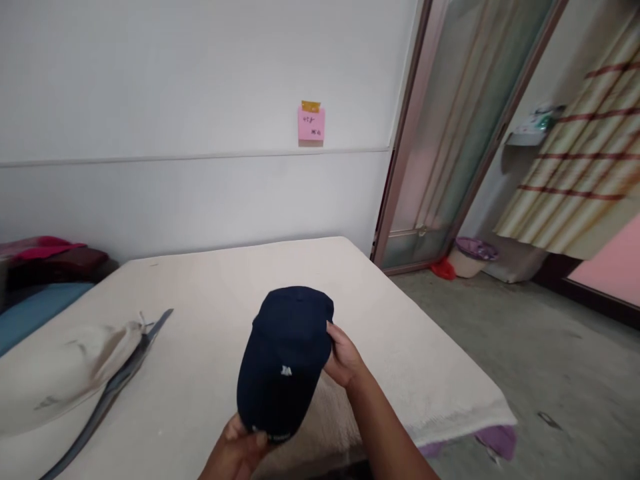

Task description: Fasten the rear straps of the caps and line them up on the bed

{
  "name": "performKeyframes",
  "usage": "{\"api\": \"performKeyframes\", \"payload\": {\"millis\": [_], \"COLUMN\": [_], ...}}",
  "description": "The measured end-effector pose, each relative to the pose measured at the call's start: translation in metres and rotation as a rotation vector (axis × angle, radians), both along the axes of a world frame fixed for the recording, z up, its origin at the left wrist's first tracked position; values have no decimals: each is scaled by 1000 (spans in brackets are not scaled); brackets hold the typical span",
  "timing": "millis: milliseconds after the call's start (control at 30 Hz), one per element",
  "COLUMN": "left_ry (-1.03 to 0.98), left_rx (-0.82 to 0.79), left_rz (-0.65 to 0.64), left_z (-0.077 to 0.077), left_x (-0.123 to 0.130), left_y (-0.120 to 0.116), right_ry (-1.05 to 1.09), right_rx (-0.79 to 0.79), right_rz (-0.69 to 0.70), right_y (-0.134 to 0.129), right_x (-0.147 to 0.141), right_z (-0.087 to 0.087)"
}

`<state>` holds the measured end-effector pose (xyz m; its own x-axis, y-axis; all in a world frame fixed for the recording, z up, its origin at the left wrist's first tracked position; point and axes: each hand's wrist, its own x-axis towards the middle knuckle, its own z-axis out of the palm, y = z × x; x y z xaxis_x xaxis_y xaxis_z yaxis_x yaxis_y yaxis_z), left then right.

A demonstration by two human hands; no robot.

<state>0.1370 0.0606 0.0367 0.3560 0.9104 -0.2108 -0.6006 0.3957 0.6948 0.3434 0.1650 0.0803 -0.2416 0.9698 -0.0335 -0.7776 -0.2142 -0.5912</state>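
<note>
Gripping one navy cap (295, 333) with two bare hands, just above the near part of the bed (215, 280). Pinching the front edge of the brim with the left hand (239, 447), thumb on top; grasping the side of the crown with the right hand (345, 360), thumb outside, other fingers mostly hidden. Pointing brim-first toward the near side of the bed and slightly left, with its long axis slanting from near left to far right. Bearing one small white emblem, plus white lettering along the brim edge, too small to read.

Standing on the floor beyond the right side of the bed, one bin (467, 265) with one purple liner (477, 248), contents hidden; just beside it, one crumpled red bag (443, 269). Lying on the left part of the bed, one off-white cloth thing (55, 367), perhaps a drawstring bag, impossible to tell whether filled; along its right edge, one long dark strip (107, 393). Taped above the far edge of the bed, one pink note (311, 125).
</note>
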Motion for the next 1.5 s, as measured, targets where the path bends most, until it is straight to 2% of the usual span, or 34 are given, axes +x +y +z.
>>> {"api": "performKeyframes", "payload": {"millis": [67,133,200,300,400,633,733,800,867,967,1133,1333,1500], "left_ry": [22,-21,-113,-269,-311,-147,-67,-6,55,77,59,132,252], "left_rx": [-31,-48,-25,21,-25,-160,-119,-95,-94,-97,-130,-123,-140], "left_rz": [-121,-191,-179,-126,-105,41,113,89,1,-81,10,-44,-64], "left_z": [-6,-6,-2,5,12,32,35,34,32,27,24,24,21], "left_x": [-4,-10,-17,-26,-37,-55,-51,-48,-47,-48,-49,-48,-48], "left_y": [-9,-11,-4,13,26,31,24,17,11,7,11,9,9], "right_ry": [-8,-38,-85,-133,-147,-163,-78,-26,-28,-113,-226,-513,-695], "right_rx": [-70,-119,-121,-56,-18,9,-26,-66,-61,24,81,112,225], "right_rz": [-24,-33,19,173,283,503,497,452,430,445,460,584,730], "right_y": [-3,-9,-16,-28,-40,-65,-69,-66,-61,-54,-51,-54,-54], "right_x": [6,9,8,2,-7,-10,-4,0,3,6,4,-9,-19], "right_z": [-6,-10,-9,-8,-9,-19,-20,-21,-20,-17,-13,-10,-13]}}
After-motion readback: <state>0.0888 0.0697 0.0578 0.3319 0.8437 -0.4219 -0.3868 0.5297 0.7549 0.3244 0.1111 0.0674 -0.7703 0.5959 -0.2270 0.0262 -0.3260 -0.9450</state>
